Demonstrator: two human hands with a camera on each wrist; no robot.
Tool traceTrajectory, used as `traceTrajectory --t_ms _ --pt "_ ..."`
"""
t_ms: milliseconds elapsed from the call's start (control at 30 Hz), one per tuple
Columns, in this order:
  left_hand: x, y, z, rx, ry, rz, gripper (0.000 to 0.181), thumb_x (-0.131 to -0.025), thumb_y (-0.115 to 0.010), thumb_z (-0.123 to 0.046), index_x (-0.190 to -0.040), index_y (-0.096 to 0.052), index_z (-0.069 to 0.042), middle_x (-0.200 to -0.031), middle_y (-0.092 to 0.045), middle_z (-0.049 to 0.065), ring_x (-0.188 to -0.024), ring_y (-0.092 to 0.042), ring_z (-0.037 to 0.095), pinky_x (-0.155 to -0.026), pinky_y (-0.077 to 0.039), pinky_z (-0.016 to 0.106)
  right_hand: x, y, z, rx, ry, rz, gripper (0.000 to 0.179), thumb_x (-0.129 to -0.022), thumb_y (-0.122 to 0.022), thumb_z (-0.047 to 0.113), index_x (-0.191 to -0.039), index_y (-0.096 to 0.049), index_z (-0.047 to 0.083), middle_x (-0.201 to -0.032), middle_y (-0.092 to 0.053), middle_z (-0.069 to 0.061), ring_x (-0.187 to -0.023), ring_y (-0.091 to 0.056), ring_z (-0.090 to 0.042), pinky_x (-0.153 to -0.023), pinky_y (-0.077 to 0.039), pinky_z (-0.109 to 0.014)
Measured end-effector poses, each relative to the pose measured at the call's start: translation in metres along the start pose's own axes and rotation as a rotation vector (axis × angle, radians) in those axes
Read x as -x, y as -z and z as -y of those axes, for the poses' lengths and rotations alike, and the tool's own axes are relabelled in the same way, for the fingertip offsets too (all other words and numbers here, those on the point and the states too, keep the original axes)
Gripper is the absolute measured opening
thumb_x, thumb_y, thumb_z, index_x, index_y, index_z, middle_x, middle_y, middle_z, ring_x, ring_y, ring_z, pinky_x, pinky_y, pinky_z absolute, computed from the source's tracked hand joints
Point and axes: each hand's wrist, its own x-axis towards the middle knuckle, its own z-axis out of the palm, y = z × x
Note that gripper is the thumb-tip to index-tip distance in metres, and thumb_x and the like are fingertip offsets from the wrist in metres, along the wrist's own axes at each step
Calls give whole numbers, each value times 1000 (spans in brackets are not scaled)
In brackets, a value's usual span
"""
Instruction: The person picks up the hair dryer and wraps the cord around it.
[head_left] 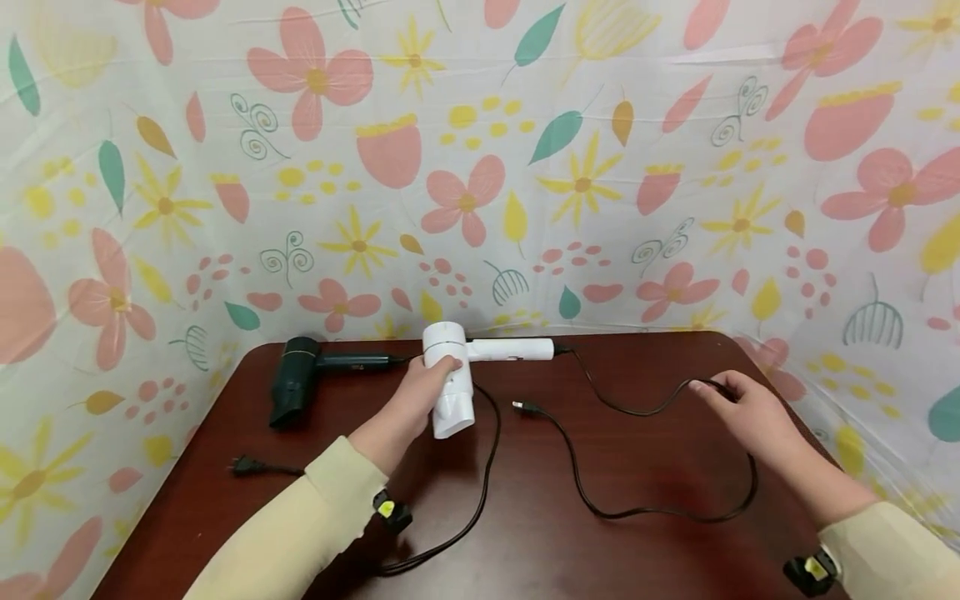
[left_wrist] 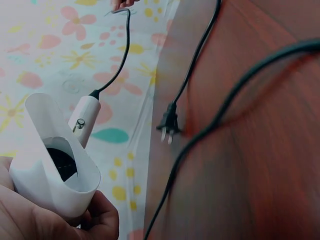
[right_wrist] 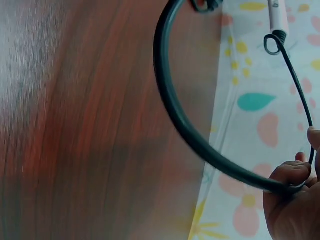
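Observation:
My left hand grips the head of a white hair dryer near the back of the table, its nozzle towards me and its handle pointing right. In the left wrist view the hair dryer's open nozzle faces the camera, with fingers wrapped around the body. A black power cord leaves the handle's end and runs to my right hand, which holds it between thumb and fingers at the right. From there the cord loops back over the table to a two-pin plug. In the right wrist view the cord arcs out of the hand.
A dark green hair dryer lies at the back left, its handle pointing right. Its cord curves past the middle of the table, and another plug lies at left. A flower-print sheet hangs behind.

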Motion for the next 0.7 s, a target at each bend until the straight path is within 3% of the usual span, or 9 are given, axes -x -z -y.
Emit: traceTrajectory --t_ms 233,400,533,700 --pt "13 35 4 14 0 -36 72 -92 -60 -32 -147 -26 -3 -125 -52 18 -103 -59 30 -82 -51 38 1 -5 6 2 40 35 49 -103 -45 50 -119 -57 6 -113 -60 -16 -91 -54 -26 -68 -44 -37" --pt "20 53 5 38 -17 -46 65 -93 -57 -30 -144 -29 -1 -123 -53 19 -100 -59 30 -80 -51 38 1 -5 5 -1 80 25 43 -106 -44 40 -125 -56 4 -115 -61 -17 -95 -57 -28 -67 -46 -36" --pt "24 65 7 52 -20 -59 63 -94 -55 -29 -144 -29 0 -122 -52 19 -100 -59 29 -80 -51 37 3 -7 2 -16 75 38 44 -106 -44 40 -127 -55 3 -111 -61 -15 -83 -56 -21 -62 -45 -33" --pt "28 77 10 89 -17 -73 64 -95 -53 -30 -145 -26 0 -126 -50 18 -105 -55 29 -86 -48 38 7 -8 -1 -91 25 127 48 -105 -43 45 -128 -52 4 -95 -58 -13 -55 -49 -22 -52 -43 -34"
